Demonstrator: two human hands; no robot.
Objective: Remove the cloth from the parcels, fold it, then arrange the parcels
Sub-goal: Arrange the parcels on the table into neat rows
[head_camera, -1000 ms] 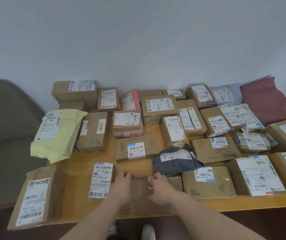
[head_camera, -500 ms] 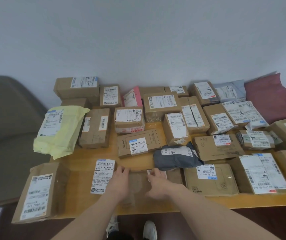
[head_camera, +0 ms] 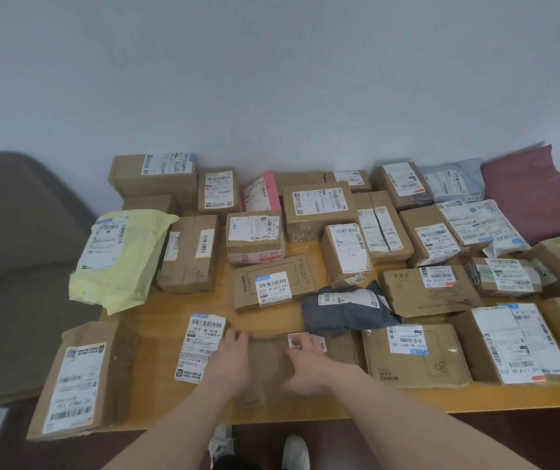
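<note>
both hands lie on the flat brown parcel (head_camera: 268, 364) at the table's near edge: left hand (head_camera: 229, 359) flat with fingers straight, right hand (head_camera: 305, 362) loosely curled, pressing rather than gripping. i'd slide it square against the mobile case box (head_camera: 414, 356) just right of the right hand. beyond the fingertips sits the grey mailer bag (head_camera: 346, 308). folded maroon cloth (head_camera: 536, 191) lies far right.

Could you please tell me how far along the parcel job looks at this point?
Done, it seems: no cloth lies over the parcels; a folded cloth isn't identifiable. In hand: the left hand and right hand both rest on a flat brown parcel at the table's near edge. Left: arranging, since the yellow bag and grey bag lie askew.
</note>
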